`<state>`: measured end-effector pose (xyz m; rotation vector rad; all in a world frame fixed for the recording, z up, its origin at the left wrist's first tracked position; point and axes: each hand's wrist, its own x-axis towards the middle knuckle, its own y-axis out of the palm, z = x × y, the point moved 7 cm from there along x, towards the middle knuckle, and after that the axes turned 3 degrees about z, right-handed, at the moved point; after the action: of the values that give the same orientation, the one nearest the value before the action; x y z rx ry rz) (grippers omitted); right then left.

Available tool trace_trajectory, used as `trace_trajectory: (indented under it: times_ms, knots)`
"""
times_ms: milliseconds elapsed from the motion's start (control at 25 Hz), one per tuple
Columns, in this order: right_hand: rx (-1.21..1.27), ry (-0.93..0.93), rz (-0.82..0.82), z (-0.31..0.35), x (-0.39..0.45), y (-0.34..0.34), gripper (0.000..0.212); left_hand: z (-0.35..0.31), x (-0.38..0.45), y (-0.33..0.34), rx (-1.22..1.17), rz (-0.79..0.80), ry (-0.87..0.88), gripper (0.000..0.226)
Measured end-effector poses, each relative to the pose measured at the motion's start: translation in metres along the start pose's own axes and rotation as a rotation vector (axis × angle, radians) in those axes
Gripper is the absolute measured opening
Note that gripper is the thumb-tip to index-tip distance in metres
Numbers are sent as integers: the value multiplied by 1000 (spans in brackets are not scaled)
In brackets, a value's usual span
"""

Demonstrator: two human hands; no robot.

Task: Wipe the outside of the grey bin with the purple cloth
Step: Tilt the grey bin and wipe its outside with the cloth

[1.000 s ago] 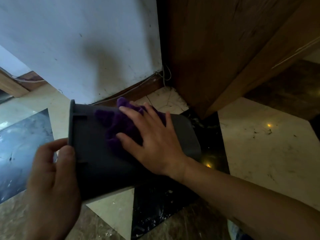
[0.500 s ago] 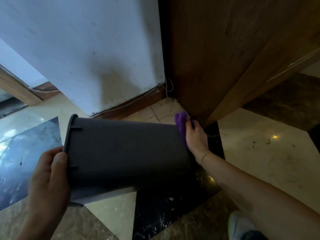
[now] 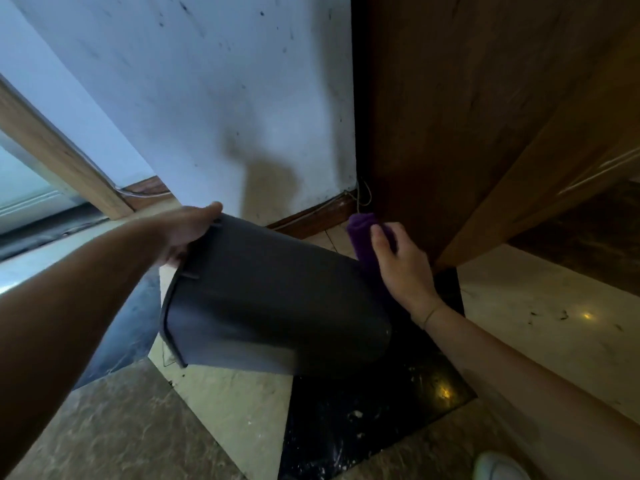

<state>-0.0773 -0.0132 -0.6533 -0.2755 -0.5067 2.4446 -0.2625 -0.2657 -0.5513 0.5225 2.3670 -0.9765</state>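
The grey bin (image 3: 270,299) lies tipped on its side over the tiled floor (image 3: 221,410) near the wall corner, rim toward the left. The left hand (image 3: 188,230) grips the rim, fingers curled over its edge. The right hand (image 3: 401,268), fingers closed around the bunched purple cloth (image 3: 362,240), presses it against the base end; wiping appears underway, with the underside probably still untreated.

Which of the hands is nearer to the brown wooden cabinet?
Right. The right hand, holding the purple cloth, is beside the brown wooden cabinet; the left hand is farther away.
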Motion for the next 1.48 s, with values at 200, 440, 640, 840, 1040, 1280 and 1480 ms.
trace_trajectory:
  times_ms: [200, 440, 640, 840, 1040, 1280, 1480]
  knots:
    - [52, 95, 6, -18, -5, 8, 45, -33, 1, 3, 16, -67, 84, 17]
    - [-177, -51, -80, -24, -49, 11, 48, -39, 18, 4, 289, -262, 256, 27]
    - [-516, -136, -153, -13, -95, 21, 49, -43, 23, 7, 423, -389, 318, 26]
    - [-443, -116, 70, 3, -149, 36, 60, -40, 27, 0, 430, -474, 304, 22]
    - [-161, -112, 233, 41, -188, 53, 66, -27, 29, -11, 409, -503, 274, 27]
    - [151, -72, 44, 59, -129, 36, 20, -13, 12, -22, 358, -473, 304, 32]
    - [277, 91, -125, 29, -64, 13, 16, -23, -25, -21, 206, -553, 457, 44]
